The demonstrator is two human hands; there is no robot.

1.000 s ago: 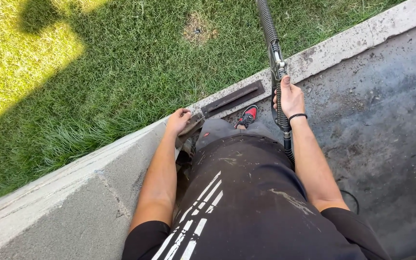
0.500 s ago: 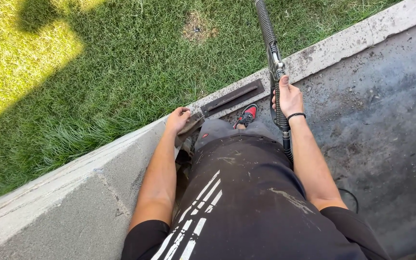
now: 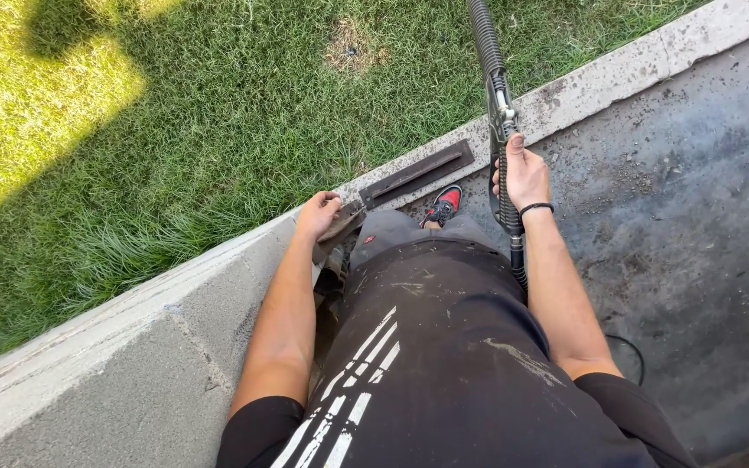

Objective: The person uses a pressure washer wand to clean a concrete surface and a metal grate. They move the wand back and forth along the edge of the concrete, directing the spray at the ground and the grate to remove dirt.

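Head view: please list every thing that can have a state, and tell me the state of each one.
left hand: closed on the handle of the flat dark tool
right hand: closed around the black hose
flat dark tool: lying flat along the concrete edge
black hose: held up, running from the hand out over the grass
concrete edge: dusty, with crumbs of dirt
grass: partly sunlit, partly shaded

Concrete ledge – rough, matt grey. Flat bar – dull dark metal, rusty-looking. Hose – ribbed black rubber, metal fitting. Dark floor – gritty, matt. Trousers – smeared black cloth.
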